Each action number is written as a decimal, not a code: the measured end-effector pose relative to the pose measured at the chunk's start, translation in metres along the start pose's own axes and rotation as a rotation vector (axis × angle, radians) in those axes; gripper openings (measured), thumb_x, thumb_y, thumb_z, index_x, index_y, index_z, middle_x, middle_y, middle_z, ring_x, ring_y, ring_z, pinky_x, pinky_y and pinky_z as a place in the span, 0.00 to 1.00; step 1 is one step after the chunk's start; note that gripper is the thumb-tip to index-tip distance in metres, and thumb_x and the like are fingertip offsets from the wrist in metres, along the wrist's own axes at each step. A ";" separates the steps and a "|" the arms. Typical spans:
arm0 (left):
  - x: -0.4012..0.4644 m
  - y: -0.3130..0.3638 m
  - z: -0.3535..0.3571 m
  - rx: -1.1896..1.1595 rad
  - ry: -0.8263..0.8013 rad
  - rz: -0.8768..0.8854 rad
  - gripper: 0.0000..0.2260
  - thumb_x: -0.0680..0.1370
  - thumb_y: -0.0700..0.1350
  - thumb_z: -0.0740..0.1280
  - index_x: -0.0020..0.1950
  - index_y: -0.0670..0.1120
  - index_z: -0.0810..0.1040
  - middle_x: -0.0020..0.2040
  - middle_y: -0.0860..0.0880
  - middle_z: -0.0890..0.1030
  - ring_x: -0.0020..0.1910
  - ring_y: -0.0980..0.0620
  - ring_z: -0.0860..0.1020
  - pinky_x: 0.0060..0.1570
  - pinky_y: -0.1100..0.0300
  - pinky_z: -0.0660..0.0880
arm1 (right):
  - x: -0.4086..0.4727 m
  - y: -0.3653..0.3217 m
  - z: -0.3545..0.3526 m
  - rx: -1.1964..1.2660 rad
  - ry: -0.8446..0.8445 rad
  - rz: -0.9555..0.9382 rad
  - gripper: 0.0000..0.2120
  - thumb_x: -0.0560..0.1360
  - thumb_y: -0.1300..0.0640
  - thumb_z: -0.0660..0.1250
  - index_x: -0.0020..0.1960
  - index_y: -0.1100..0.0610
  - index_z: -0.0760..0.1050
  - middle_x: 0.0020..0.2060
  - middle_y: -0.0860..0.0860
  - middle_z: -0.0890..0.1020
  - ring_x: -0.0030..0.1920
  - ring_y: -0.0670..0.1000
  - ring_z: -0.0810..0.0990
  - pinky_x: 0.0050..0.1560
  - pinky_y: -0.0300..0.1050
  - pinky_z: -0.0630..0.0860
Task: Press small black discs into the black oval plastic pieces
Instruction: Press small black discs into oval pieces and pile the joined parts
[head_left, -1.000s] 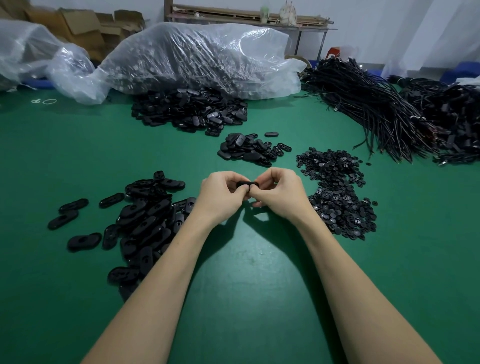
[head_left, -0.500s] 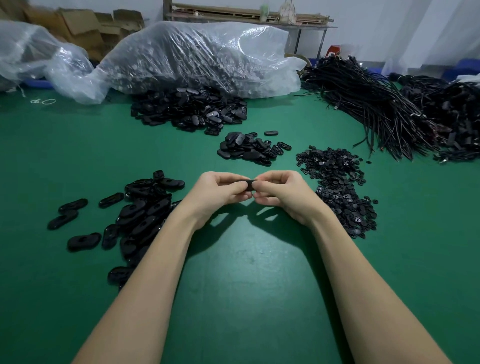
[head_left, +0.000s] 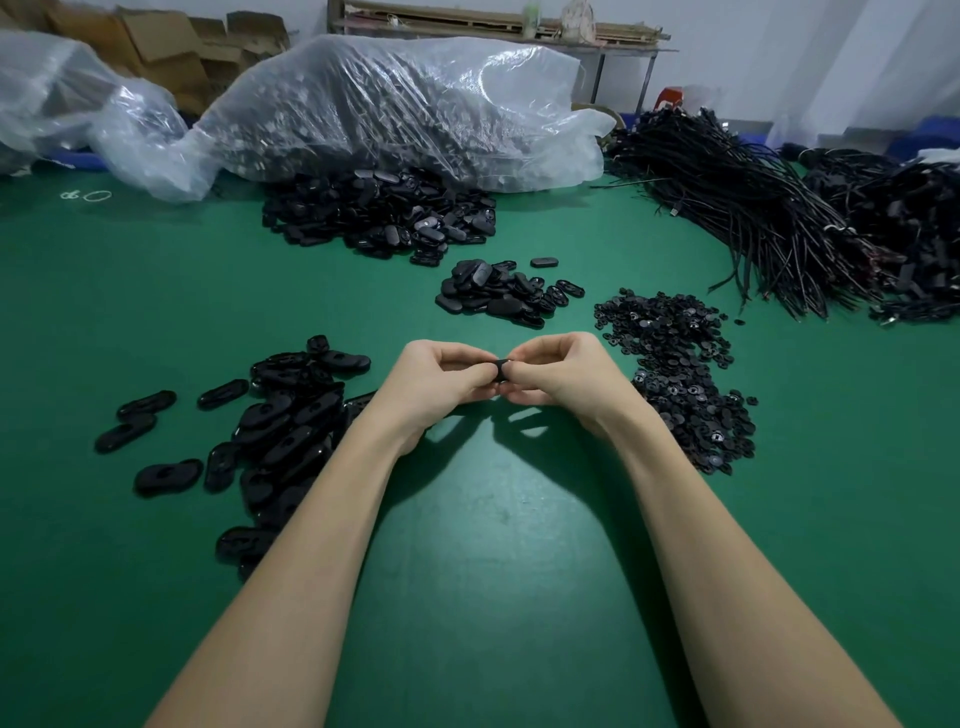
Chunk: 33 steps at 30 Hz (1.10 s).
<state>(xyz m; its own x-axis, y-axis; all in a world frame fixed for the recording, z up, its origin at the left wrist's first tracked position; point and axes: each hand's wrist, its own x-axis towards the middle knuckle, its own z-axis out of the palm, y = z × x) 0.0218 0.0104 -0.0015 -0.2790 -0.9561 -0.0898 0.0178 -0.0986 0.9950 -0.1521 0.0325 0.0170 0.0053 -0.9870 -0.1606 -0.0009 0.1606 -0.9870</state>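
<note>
Head view: fingers (head_left: 485, 370) of both hands are curled and pinched together on one black oval piece (head_left: 501, 368), held in the air just above the green worktop (head_left: 498, 545), approx. centre of frame. Left hand (head_left: 434, 382) grips it from the left, right hand (head_left: 558, 376) from the right; only a small dark sliver of the piece is seen betw. the fingertips. Whether a disc is already seated can't be told, as the part is almost fully covered. Judged step: a disc is being pressed into the oval, prob. by the thumbs. Risks from here: disc could be cocked in its recess if pressure is applied off-centre, then jammed or popped out; the part is small and smooth-looking, so it could be squirted out of the pinch and lost among loose stock w/ no way to tell it apart. To the right, just beside the right wrist, a heap of small discs (head_left: 680, 379) is spread. To the left, near the left forearm, a pile of ovals (head_left: 291, 426) lies, some scattered singly. Farther back a smaller oval pile (head_left: 498, 293) and a bigger one (head_left: 379, 218) at the mouth of a clear plastic bag (head_left: 395, 109) are seen. Bundled black cables (head_left: 753, 208) are stacked far right. Mixing done w/ undone parts is a further risk, since which pile is which isn't evident.
</note>
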 end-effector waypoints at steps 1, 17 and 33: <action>0.000 -0.001 0.000 0.003 -0.004 0.001 0.05 0.77 0.33 0.71 0.48 0.42 0.85 0.45 0.44 0.87 0.47 0.47 0.87 0.49 0.63 0.82 | 0.000 0.001 0.000 0.000 0.004 -0.004 0.04 0.75 0.72 0.72 0.45 0.66 0.79 0.34 0.55 0.86 0.37 0.52 0.87 0.39 0.38 0.82; -0.002 0.000 0.003 0.086 0.030 0.028 0.08 0.78 0.33 0.70 0.47 0.45 0.84 0.42 0.47 0.88 0.44 0.51 0.87 0.45 0.67 0.80 | 0.005 0.010 0.004 -0.036 0.083 -0.036 0.05 0.72 0.70 0.74 0.43 0.63 0.79 0.34 0.55 0.86 0.38 0.53 0.87 0.41 0.41 0.83; 0.003 -0.006 0.008 0.364 0.141 0.092 0.09 0.78 0.39 0.71 0.43 0.53 0.82 0.42 0.47 0.87 0.42 0.52 0.86 0.54 0.53 0.82 | 0.009 0.022 0.009 -0.145 0.148 -0.121 0.06 0.72 0.68 0.74 0.42 0.61 0.79 0.35 0.56 0.86 0.40 0.58 0.88 0.44 0.48 0.85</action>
<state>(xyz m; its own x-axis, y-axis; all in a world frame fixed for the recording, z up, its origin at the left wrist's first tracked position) 0.0133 0.0104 -0.0069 -0.1570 -0.9874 0.0206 -0.3116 0.0693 0.9477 -0.1426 0.0276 -0.0061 -0.1320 -0.9908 -0.0288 -0.1532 0.0491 -0.9870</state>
